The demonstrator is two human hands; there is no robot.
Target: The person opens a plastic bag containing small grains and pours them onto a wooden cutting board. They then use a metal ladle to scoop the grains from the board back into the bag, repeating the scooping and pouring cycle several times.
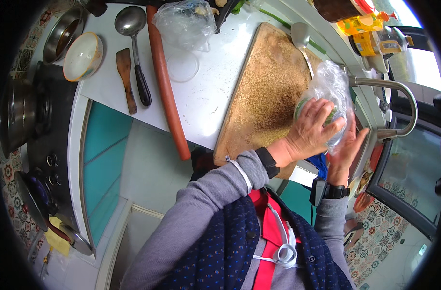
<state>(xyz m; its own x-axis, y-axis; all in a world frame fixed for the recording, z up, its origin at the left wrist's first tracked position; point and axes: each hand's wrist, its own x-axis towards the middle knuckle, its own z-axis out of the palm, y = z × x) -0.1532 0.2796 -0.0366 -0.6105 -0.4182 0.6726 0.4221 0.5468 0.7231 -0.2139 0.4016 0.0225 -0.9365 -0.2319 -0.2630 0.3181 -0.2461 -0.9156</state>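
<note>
A clear plastic bag (331,81) is wrapped around a rounded item with green markings, perhaps a bowl, over the right edge of a wooden cutting board (227,139). On the near side of the bag, my left hand (309,127) spreads its fingers over the wrapped item. My right hand (343,148) supports it from the right, palm against the plastic and thumb sticking out. What the bag holds is partly hidden by my fingers. Fine tan crumbs (271,79) cover much of the board. A metal spatula (301,36) lies across its far right corner.
A curved steel faucet (405,87) stands close to my right hand. Left of the board lie a long rolling pin (166,83), a ladle (137,58) and a wooden turner (125,79). A bowl (82,58) sits near the stove (57,119). Bottles (376,41) line the windowsill.
</note>
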